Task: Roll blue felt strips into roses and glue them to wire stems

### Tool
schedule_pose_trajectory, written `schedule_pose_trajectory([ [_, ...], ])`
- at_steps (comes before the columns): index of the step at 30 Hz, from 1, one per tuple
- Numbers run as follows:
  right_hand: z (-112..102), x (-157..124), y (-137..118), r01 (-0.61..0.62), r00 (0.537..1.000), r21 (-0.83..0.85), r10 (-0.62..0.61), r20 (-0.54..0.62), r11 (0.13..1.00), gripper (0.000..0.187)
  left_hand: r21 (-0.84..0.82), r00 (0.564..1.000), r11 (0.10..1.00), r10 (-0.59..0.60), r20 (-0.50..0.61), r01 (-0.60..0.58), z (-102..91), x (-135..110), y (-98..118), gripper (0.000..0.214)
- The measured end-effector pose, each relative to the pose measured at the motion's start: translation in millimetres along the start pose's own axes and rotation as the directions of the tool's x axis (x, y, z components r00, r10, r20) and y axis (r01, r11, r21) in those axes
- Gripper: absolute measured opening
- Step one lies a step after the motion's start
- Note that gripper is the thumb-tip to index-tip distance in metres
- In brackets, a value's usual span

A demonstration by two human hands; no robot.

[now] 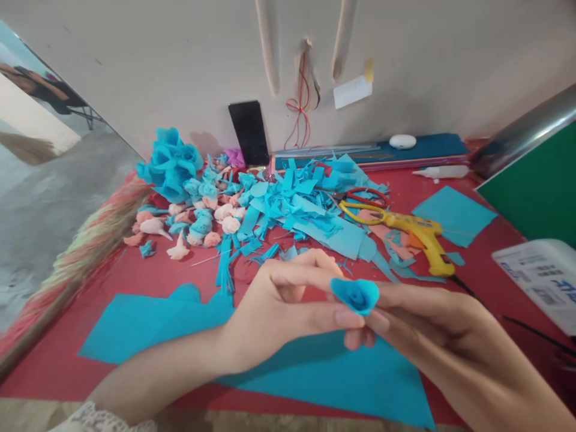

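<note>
Between both hands, raised above the table, is a small blue paper flower [356,295] with a coiled centre and flared outer petals. My left hand [288,294] pinches its left and lower side, thumb in front. From the other side my right hand [418,318] closes thumb and forefinger on its right edge. The flower's base is hidden behind the fingers. Beneath the hands lies a large blue paper sheet [157,321]. Just beyond them spreads a heap of cut blue paper scraps [301,198].
A yellow glue gun [420,234] and scissors [364,204] lie at the right of the heap. Several finished paper flowers [168,165] sit at the left. A phone [249,132] leans on the wall. A white box [535,279] stands at the right edge.
</note>
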State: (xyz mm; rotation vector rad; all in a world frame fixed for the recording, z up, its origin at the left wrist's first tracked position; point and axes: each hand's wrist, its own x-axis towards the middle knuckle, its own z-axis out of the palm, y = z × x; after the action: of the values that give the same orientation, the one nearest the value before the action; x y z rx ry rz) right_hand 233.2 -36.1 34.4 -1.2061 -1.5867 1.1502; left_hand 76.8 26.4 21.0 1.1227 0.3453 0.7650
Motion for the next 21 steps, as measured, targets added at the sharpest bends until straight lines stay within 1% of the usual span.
schedule_pose_trajectory([
  [3, -2.7, -3.2, 1.2, -0.022, 1.000, 0.017, 0.022, 0.018, 1.000, 0.023, -0.118, 0.999, 0.992, -0.047, -0.012, 0.045, 1.6, 1.2, -2.2, 0.007],
  [6, -2.5, -4.5, 1.3, -0.009, 1.000, 0.013, 0.009, -0.001, 1.000, 0.020, -0.205, 0.997, 0.976, -0.074, -0.002, 0.072, 2.0, 1.2, -6.7, 0.006],
  [10, 2.5, -3.4, 1.7, 0.054, 0.992, -0.021, -0.056, -0.114, 0.998, 0.013, -0.220, 0.998, 0.973, -0.066, 0.014, 0.067, 1.3, 0.5, -13.5, 0.006],
  [12, 4.7, -3.1, 1.2, 0.078, 0.982, -0.058, -0.087, -0.169, 0.995, 0.014, -0.209, 0.997, 0.975, -0.078, 0.022, 0.080, 1.1, 0.9, -15.3, 0.005],
  [13, 5.2, -3.3, 0.7, 0.090, 0.977, -0.076, -0.103, -0.185, 0.993, 0.014, -0.197, 0.996, 0.977, -0.082, 0.017, 0.084, 1.1, 1.2, -15.6, 0.004],
  [15, 4.9, -4.1, -0.6, 0.089, 0.975, -0.127, -0.113, -0.190, 0.988, 0.014, -0.134, 0.997, 0.988, -0.075, -0.026, 0.070, 0.7, 2.0, -15.0, 0.003],
  [17, 2.8, -5.3, -1.3, 0.069, 0.977, -0.196, -0.106, -0.187, 0.978, 0.013, -0.027, 0.997, 0.999, -0.025, -0.078, 0.023, -0.1, 2.4, -13.1, 0.006],
  [18, 1.2, -5.8, -1.4, 0.062, 0.978, -0.237, -0.107, -0.181, 0.970, 0.011, 0.034, 0.996, 0.999, 0.008, -0.086, -0.005, -0.7, 2.3, -11.8, 0.007],
  [21, -4.4, -6.9, -0.7, 0.102, 0.973, -0.336, -0.164, -0.162, 0.936, 0.010, 0.209, 0.997, 0.975, 0.077, -0.018, -0.072, -2.2, 1.4, -6.9, 0.013],
])
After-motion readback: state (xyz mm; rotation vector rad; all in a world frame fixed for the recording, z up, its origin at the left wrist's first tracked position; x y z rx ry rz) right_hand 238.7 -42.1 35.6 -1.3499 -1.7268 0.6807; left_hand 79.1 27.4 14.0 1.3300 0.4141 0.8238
